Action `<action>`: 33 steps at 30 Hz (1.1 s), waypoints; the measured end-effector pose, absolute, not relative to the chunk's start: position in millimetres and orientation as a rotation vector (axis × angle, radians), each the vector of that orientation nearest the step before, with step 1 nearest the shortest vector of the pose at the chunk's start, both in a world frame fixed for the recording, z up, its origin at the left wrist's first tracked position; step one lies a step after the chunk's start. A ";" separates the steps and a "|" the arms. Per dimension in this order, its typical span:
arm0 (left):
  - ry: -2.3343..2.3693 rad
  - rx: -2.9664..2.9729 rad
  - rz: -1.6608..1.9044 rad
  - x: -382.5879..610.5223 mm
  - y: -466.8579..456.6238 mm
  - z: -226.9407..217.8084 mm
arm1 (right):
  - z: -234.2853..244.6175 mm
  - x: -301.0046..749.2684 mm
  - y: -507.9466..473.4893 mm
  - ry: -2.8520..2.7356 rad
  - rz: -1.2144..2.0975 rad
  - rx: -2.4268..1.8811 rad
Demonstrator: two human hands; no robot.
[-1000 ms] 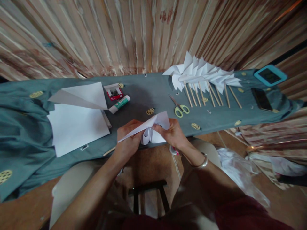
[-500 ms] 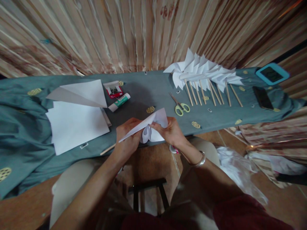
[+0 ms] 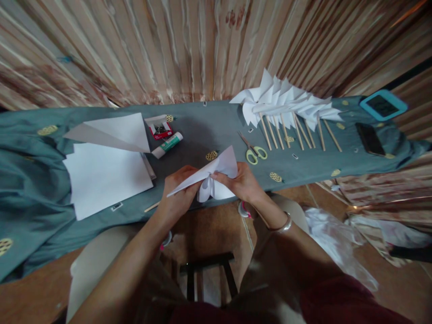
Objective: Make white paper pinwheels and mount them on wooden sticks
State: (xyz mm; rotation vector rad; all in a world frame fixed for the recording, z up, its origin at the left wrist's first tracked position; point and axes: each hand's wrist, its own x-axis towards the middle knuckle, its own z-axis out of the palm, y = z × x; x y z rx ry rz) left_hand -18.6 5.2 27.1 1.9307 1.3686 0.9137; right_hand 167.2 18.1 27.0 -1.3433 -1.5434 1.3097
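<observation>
A white paper pinwheel (image 3: 218, 168), its corners curled in toward the middle, is held above the front edge of the cloth-covered table. My left hand (image 3: 178, 191) grips its left side, fingers partly hidden behind the paper. On the right, my right hand (image 3: 245, 182) is closed on the paper with the thumb pressed near the centre. A wooden stick (image 3: 151, 207) lies by my left wrist, most of it hidden under the arm. Green-handled scissors (image 3: 254, 152) lie beyond my right hand. A glue stick (image 3: 168, 145) and a small red box of pins (image 3: 161, 129) are beyond my left hand.
White paper sheets (image 3: 108, 180) and a folded sheet (image 3: 124, 130) lie at left. Finished pinwheels on sticks (image 3: 286, 99) overlap at the back right. Farther right are a phone (image 3: 370, 138) and a blue-framed timer (image 3: 384, 104). A plastic bag (image 3: 332, 243) rests on the floor.
The paper's upper right corner has risen slightly and flares wider. Both hands keep their hold, and my right hand has shifted a little. The view has moved very slightly.
</observation>
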 end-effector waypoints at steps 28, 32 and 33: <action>1.263 2.061 0.827 -22.7 -2.5 40.0 | 31.4 182.2 20.4 -1.517 1.253 -1.288; 1.256 2.083 0.852 -22.9 -3.3 40.0 | 32.3 182.1 20.1 -1.528 1.257 -1.282; 1.255 2.095 0.855 -22.9 -3.4 39.9 | 32.4 182.1 20.0 -1.528 1.259 -1.282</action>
